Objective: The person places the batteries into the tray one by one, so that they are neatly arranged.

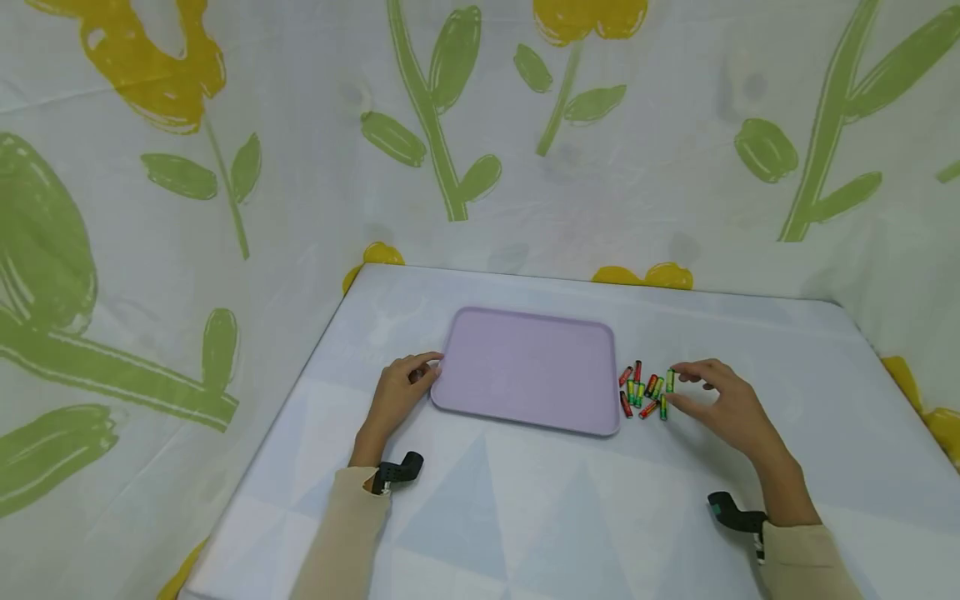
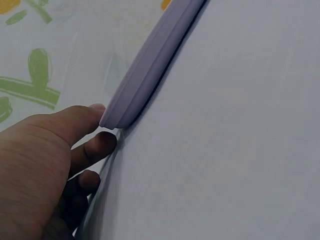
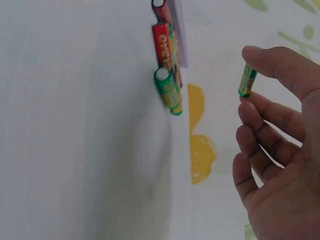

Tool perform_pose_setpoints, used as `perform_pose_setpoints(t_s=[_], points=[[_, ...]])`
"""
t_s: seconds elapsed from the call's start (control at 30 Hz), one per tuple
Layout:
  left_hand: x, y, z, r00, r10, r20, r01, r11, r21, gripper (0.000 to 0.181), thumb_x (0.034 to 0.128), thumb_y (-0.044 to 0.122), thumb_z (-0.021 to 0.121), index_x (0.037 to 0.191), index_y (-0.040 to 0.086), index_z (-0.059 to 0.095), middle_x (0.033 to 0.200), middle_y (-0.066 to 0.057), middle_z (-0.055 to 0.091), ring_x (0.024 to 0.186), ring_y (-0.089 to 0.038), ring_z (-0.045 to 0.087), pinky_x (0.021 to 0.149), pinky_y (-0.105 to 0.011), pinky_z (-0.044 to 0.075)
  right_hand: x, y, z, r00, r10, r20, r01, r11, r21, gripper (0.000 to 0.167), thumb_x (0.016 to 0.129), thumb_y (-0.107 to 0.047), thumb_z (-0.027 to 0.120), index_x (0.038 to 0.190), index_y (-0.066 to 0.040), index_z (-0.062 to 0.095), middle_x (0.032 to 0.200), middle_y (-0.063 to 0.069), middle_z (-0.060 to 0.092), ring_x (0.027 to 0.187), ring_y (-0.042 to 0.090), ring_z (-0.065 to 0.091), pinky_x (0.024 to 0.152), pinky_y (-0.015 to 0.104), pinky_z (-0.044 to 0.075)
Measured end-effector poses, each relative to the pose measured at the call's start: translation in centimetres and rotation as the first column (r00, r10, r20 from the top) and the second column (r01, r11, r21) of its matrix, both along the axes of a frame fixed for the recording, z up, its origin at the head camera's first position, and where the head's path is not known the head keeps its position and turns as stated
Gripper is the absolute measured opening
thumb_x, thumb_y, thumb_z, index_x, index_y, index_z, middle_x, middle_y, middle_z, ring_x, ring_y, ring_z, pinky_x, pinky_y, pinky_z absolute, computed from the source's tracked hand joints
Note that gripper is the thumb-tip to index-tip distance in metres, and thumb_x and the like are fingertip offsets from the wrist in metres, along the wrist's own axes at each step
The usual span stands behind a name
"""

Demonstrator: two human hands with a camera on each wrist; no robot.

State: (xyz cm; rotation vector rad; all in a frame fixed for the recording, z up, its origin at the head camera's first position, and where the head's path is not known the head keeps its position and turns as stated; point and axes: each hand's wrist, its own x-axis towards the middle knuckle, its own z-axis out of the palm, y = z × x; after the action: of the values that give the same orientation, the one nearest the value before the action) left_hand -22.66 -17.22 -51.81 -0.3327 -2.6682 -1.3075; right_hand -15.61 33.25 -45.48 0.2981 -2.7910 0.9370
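one green battery (image 1: 671, 381) is pinched by the right hand (image 1: 733, 412), above the other batteries (image 1: 639, 395); the left hand (image 1: 397, 392) touches the tray (image 1: 517, 367) at its left edge, gripping or not i cannot tell. picking up seems in hand; next move maybe calls for passing over the raised right edge. beyond, tabletop (image 1: 525, 292) gives open room.

Counter (image 1: 787, 358) cropped along near edge, sleeves (image 1: 339, 533) cut off there, tray (image 2: 145, 75) cut by left wrist view's top, print on pinched battery (image 3: 247, 81) too small.
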Motion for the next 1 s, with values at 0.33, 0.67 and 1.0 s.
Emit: perform_pose_setpoints(t_s=[0.33, 0.67, 1.0], points=[[0.1, 0.1, 0.4, 1.000, 0.006, 0.010, -0.006, 1.000, 0.009, 0.027, 0.0975, 0.027, 0.068, 0.124, 0.023, 0.072, 0.090, 0.002, 0.065, 0.079, -0.020, 0.049, 0.073, -0.038, 0.039, 0.0, -2.0, 0.9, 0.999, 0.011, -0.034, -0.012, 0.999, -0.029, 0.043, 0.090, -0.027, 0.077, 0.127, -0.008, 0.065, 0.113, 0.006, 0.058, 0.106, 0.028, 0.052, 0.088, 0.050, 0.040], [0.1, 0.2, 0.8, 1.000, 0.002, -0.001, -0.002, 1.000, 0.004, 0.026, 0.0973, 0.026, 0.068, 0.123, 0.023, 0.072, 0.088, 0.003, 0.065, 0.078, -0.020, 0.049, 0.073, -0.037, 0.039, 0.1, -4.1, 1.5, 0.999, 0.018, -0.034, -0.020, 0.998, -0.057, 0.044, 0.089, -0.026, 0.079, 0.127, -0.007, 0.065, 0.112, 0.008, 0.059, 0.106, 0.030, 0.052, 0.089, 0.055, 0.041], [0.3, 0.2, 0.8, 1.000, 0.006, 0.023, -0.006, 1.000, -0.004, 0.028, 0.0974, 0.027, 0.068, 0.125, 0.023, 0.072, 0.088, 0.005, 0.065, 0.077, -0.018, 0.049, 0.072, -0.036, 0.039, 0.0, -6.0, 1.8, 0.999, 0.039, -0.010, -0.040, 0.996, -0.074, 0.045, 0.087, -0.029, 0.081, 0.125, -0.009, 0.066, 0.117, 0.006, 0.058, 0.108, 0.033, 0.052, 0.087, 0.056, 0.045]])
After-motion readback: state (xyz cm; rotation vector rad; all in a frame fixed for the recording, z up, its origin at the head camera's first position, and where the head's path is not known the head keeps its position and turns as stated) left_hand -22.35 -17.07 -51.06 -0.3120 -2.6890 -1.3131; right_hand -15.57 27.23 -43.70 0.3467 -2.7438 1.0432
